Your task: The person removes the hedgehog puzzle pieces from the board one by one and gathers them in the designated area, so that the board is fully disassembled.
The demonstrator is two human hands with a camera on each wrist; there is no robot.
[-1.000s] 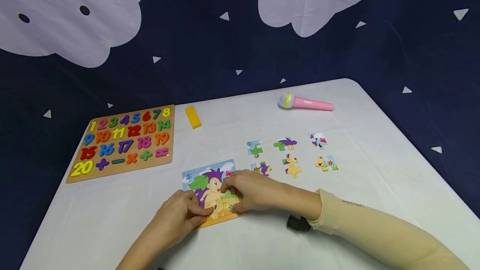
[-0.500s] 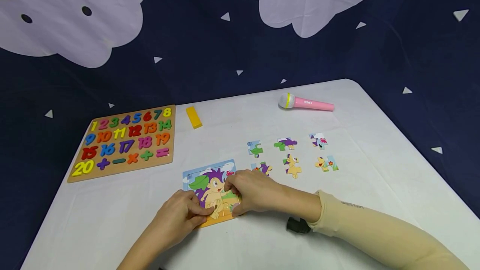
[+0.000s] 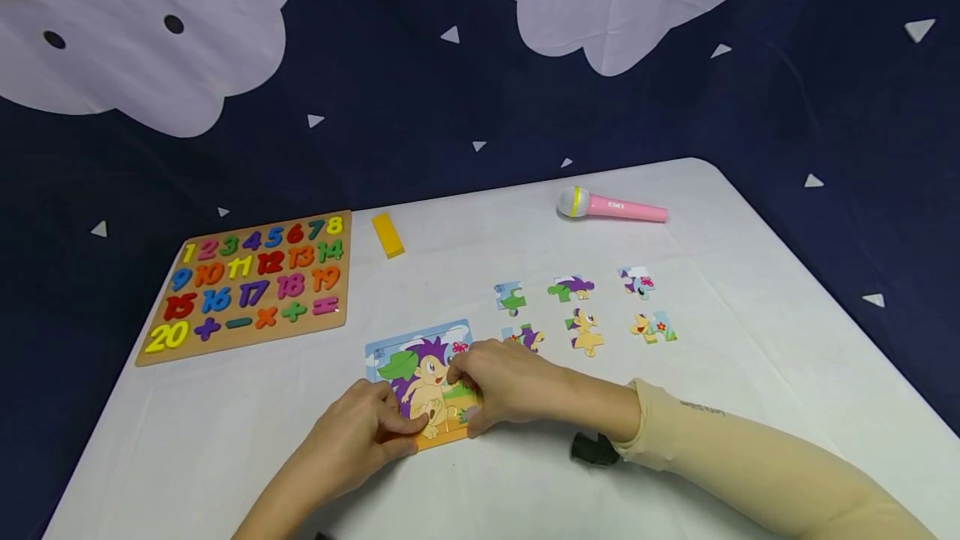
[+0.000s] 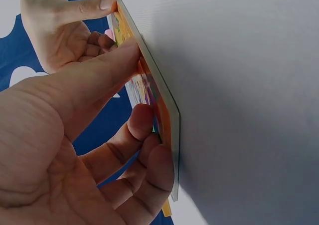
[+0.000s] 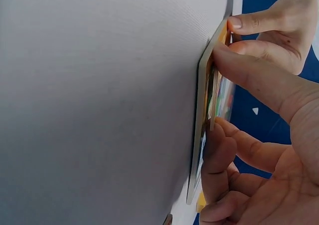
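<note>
A hedgehog jigsaw puzzle [image 3: 415, 367] in a shallow tray lies at the table's front. My left hand [image 3: 351, 432] holds its front left corner. In the left wrist view the thumb [image 4: 107, 68] reaches over the front border, and bent fingers [image 4: 159, 167] touch the left side. My right hand [image 3: 513, 382] is at the right side, pinching a puzzle piece [image 5: 215, 98] between thumb and fingertips. In the right wrist view that piece stands slightly proud of the tray. Its picture is mostly hidden by the fingers.
Several loose puzzle pieces [image 3: 583, 333] lie right of and behind the tray. A wooden number board [image 3: 255, 282] is at the left, with a yellow block [image 3: 387, 235] beside it. A pink toy microphone [image 3: 622, 207] lies at the back right of the white table [image 3: 750, 340].
My right thumb shifts slightly along the tray's front right corner, and the tray turns or slides a little. My left thumb moves slightly at the front edge. The loose pieces stay put.
</note>
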